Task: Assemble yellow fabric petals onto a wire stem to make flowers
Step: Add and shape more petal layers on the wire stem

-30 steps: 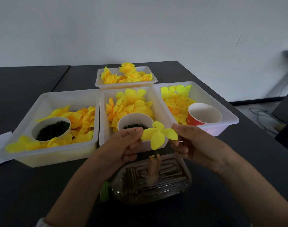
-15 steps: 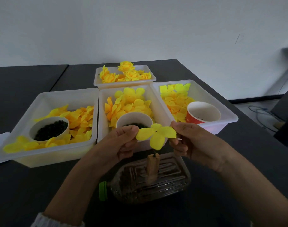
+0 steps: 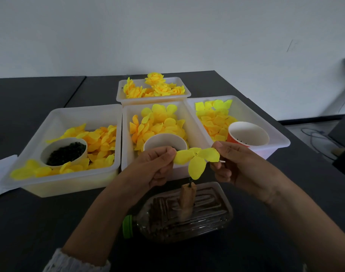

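Observation:
A yellow fabric petal piece (image 3: 196, 160) with three lobes sits on a dark wire stem (image 3: 190, 180). The stem stands in a tan plug (image 3: 187, 195) on a clear plastic bottle (image 3: 179, 213) lying on its side. My left hand (image 3: 154, 165) pinches the left lobe. My right hand (image 3: 234, 163) pinches the right lobe and also holds a thin white stick (image 3: 222, 161). The stem's upper part is hidden behind the lower lobe.
Four white trays stand behind: left tray (image 3: 55, 118) with petals and a cup of dark bits (image 3: 64, 153), middle tray (image 3: 126, 134) with petals and a white cup (image 3: 164, 140), right tray (image 3: 273, 132) with an orange cup (image 3: 248, 134), far tray (image 3: 154, 98) of finished flowers. Paper (image 3: 0, 171) lies far left.
Both hands keep pinching the petal piece over the stem; it has shifted only slightly. The camera view tilted a little.

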